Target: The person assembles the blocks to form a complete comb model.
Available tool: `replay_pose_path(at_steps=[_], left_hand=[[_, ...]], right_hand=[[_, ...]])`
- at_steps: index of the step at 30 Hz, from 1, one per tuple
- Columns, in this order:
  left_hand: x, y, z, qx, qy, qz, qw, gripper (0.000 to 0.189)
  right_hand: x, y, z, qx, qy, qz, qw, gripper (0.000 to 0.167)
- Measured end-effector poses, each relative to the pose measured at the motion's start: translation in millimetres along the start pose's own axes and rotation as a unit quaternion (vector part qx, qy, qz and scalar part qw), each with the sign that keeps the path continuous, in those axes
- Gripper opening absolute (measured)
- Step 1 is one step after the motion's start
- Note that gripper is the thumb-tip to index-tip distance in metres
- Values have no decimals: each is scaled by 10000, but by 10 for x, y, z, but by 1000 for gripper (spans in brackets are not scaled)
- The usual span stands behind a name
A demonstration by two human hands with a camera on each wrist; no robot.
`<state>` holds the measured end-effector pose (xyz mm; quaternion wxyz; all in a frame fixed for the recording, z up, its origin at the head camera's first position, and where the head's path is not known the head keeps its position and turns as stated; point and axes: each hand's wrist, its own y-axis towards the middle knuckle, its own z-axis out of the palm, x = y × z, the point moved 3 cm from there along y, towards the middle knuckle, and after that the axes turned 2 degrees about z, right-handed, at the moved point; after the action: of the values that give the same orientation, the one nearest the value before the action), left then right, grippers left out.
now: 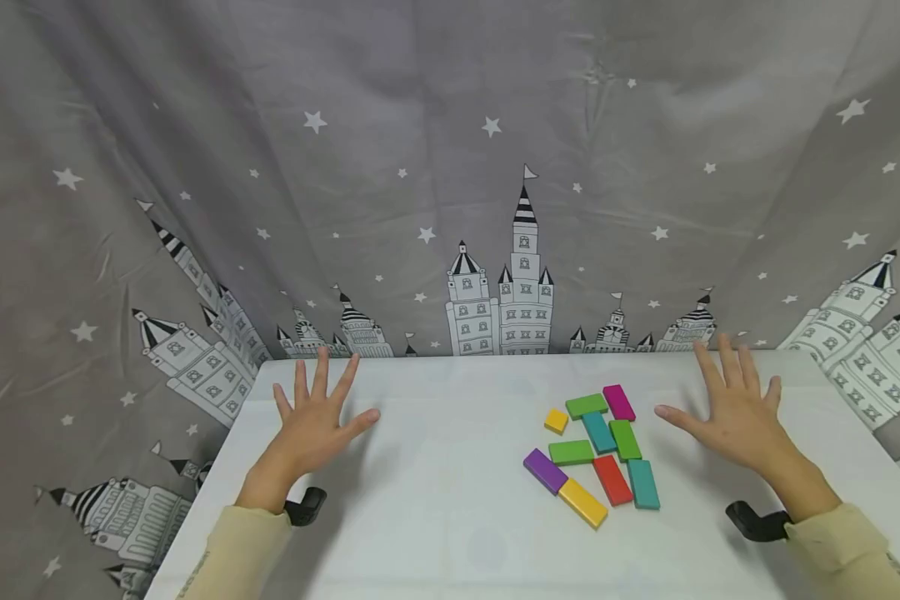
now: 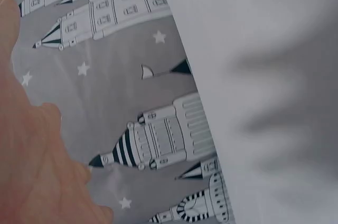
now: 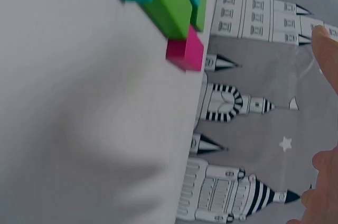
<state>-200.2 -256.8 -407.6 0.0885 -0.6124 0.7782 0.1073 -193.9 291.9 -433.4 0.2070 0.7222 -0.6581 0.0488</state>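
My left hand is held over the left part of the white table, fingers straight and spread, with nothing in it. On the right side my right hand is likewise spread and holds nothing. Nearest to it lie a magenta block, a green block and a teal block. The group also has a red block, a purple block, a long yellow block and a small yellow block. In the right wrist view, the magenta block shows near the table edge.
The white table ends at a grey curtain printed with castles and stars. A black wrist camera sits at the left wrist, another black camera at the right.
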Motion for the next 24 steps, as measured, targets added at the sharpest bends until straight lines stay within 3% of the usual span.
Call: replay_pose_path(at_steps=[11,20,24], left_hand=[[-282,25,283,42,-389,41,9992,89],[-626,16,535,187,-853,329,9956,89],[-769,13,635,160,-988,426,9941,87]], right_hand=[[302,-8,247,42,363,-376,9986,106],[548,84,423,472,606,133,9970,97],[631,126,513,597,649,143,9960,94]])
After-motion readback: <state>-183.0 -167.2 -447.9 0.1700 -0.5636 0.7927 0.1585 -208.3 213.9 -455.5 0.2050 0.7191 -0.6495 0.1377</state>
